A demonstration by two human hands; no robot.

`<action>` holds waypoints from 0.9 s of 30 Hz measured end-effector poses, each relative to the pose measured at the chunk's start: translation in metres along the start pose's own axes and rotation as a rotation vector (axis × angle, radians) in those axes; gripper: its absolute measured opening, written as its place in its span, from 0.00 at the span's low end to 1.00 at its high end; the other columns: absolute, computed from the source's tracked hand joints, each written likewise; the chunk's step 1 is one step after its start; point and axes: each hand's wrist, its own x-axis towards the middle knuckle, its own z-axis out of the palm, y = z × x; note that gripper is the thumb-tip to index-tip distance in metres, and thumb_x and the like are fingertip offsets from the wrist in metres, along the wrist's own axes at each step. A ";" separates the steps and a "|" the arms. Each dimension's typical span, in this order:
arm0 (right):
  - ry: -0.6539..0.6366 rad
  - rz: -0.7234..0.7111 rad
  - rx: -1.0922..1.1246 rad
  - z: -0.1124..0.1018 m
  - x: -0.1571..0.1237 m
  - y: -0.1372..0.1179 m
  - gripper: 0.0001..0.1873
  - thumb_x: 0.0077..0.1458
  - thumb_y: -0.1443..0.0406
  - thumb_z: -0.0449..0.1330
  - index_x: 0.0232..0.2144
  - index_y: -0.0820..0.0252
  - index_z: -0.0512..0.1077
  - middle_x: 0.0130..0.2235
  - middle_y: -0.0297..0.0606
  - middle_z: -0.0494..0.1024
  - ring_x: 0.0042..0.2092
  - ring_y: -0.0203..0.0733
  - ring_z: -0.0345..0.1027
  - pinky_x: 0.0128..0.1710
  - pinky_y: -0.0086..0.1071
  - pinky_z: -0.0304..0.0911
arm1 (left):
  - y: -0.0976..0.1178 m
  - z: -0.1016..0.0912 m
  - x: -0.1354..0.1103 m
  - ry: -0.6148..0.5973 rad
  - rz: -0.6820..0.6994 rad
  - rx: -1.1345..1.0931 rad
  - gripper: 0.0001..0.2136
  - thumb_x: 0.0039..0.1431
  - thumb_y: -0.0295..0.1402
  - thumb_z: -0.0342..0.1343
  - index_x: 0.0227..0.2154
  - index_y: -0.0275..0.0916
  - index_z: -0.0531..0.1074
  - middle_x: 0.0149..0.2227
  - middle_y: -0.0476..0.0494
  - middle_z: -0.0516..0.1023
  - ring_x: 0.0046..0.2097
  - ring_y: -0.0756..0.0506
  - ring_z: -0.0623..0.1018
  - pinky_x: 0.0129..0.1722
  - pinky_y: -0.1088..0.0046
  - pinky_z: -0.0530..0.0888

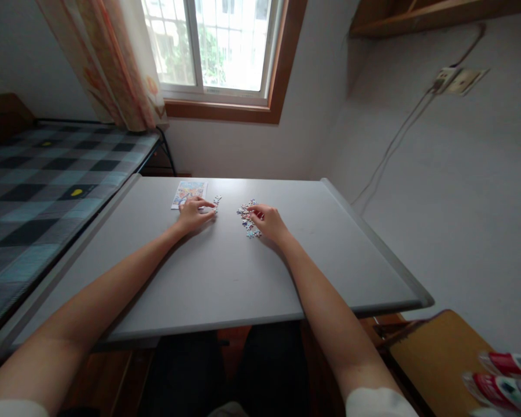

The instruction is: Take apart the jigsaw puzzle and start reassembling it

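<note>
A loose pile of small jigsaw puzzle pieces [246,222] lies on the white table [226,278]. At the pile's right side is my right hand [267,222], its thumb and index finger drawn together on a puzzle piece that is mostly hidden. My left hand [195,214] rests on the tabletop with thumb and fingers apart. Its fingertips touch a short, narrow group of puzzle pieces [217,200]. Partly under or behind the left hand lies a colourful picture card [191,189] with a white border.
On the left stands a bed with a checked mattress [69,168]. A curtain [108,63] hangs beside the window [212,46]. Cables run from a wall socket [454,80] on the right. Bottles with red labels [499,389] lie on a wooden chair [443,353] at lower right.
</note>
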 end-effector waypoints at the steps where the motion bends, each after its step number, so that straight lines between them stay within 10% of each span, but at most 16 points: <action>1: -0.003 0.001 0.003 0.000 0.000 -0.001 0.11 0.53 0.68 0.58 0.38 0.60 0.78 0.33 0.38 0.79 0.33 0.36 0.69 0.38 0.30 0.63 | 0.002 0.000 -0.001 -0.019 0.004 0.026 0.11 0.50 0.40 0.59 0.35 0.45 0.80 0.41 0.44 0.76 0.46 0.40 0.72 0.49 0.58 0.64; 27: 0.180 0.242 -0.182 -0.010 0.001 0.004 0.12 0.54 0.67 0.55 0.34 0.57 0.78 0.35 0.38 0.79 0.35 0.40 0.71 0.42 0.33 0.65 | 0.009 0.004 -0.009 -0.043 0.185 0.146 0.07 0.51 0.38 0.60 0.32 0.45 0.78 0.45 0.43 0.71 0.50 0.39 0.67 0.51 0.57 0.58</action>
